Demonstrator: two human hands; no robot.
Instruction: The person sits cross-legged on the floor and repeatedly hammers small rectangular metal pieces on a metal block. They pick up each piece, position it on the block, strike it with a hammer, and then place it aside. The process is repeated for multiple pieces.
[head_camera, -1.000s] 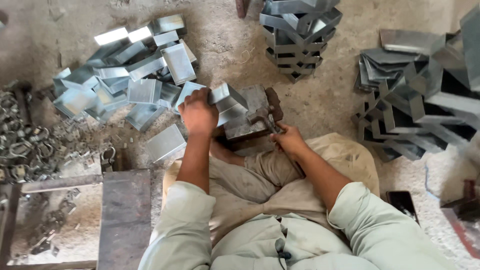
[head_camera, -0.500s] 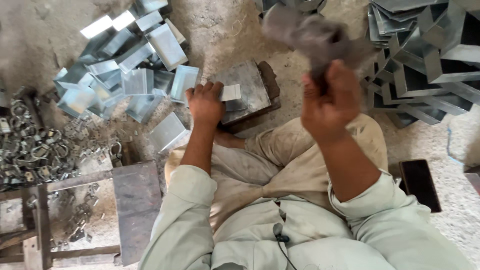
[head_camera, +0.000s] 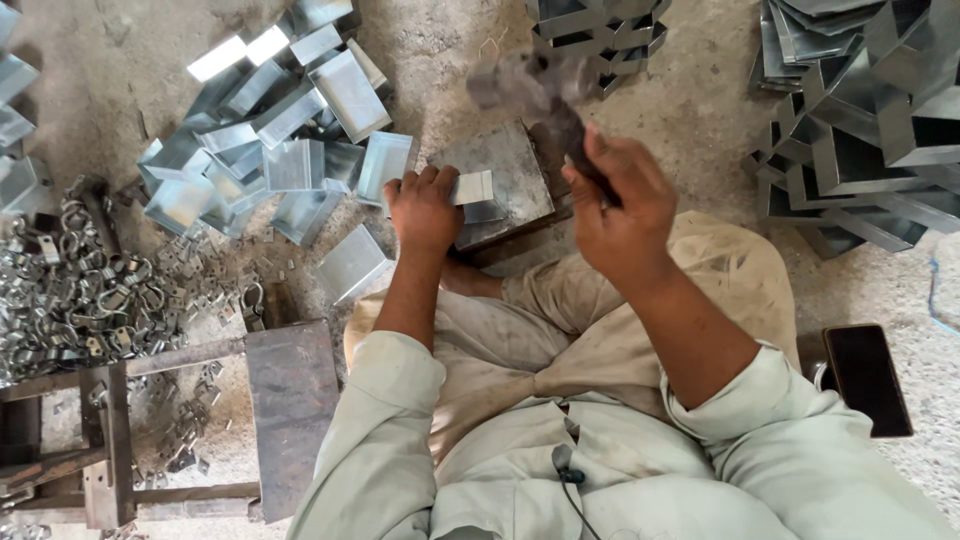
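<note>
Concrete floor (head_camera: 700, 150); right hand (head_camera: 620, 205) grips hammer (head_camera: 535, 90).

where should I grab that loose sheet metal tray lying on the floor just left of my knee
Take the sheet metal tray by its long raised edges, coming from above. It lies flat, apart from the pile, so both edges are free. The left hand is nearest.

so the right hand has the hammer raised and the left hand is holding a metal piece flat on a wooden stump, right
Not quite. The head view shows the right hand with the hammer raised and the left hand holding a metal piece flat, but it lies on a flat grey metal block, not a wooden stump.
</note>
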